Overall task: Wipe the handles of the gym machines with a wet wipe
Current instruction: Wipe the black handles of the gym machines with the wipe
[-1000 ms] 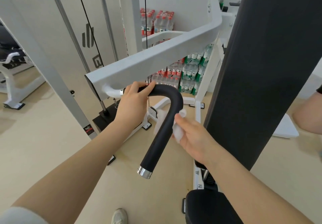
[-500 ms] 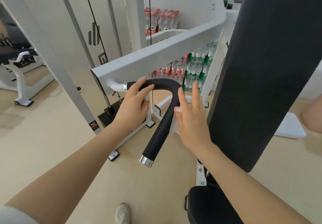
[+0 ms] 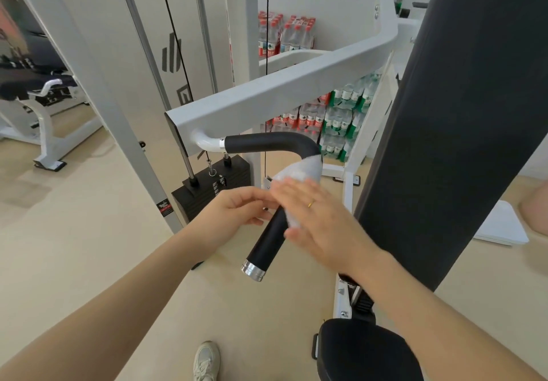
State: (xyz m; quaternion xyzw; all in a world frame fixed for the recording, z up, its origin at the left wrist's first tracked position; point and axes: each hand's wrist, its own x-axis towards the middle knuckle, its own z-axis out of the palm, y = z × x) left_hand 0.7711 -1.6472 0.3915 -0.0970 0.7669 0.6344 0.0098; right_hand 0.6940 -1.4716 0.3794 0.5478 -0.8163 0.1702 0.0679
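Observation:
A black foam handle (image 3: 267, 143) juts from the white machine arm (image 3: 284, 96), bends, and runs down to a chrome end cap (image 3: 253, 271). Just below the bend, a white wet wipe (image 3: 299, 170) is wrapped around the handle. My right hand (image 3: 321, 220) lies flat over the wipe's lower part with fingers stretched out, pressing it against the handle. My left hand (image 3: 234, 210) reaches in from the left. Its thumb and fingers close on the handle just below the wipe, and the fingertips are partly hidden behind my right fingers.
A tall black back pad (image 3: 462, 113) stands close on the right, with a black seat (image 3: 364, 351) below it. A weight stack (image 3: 213, 191) and grey frame post (image 3: 118, 131) are on the left. Packs of bottled water (image 3: 326, 119) sit behind. My shoe (image 3: 206, 360) is on the beige floor.
My left hand left the handle's top section and dropped to the lower shaft. The wipe now sits spread around the bend, and my right hand slid lower along the handle.

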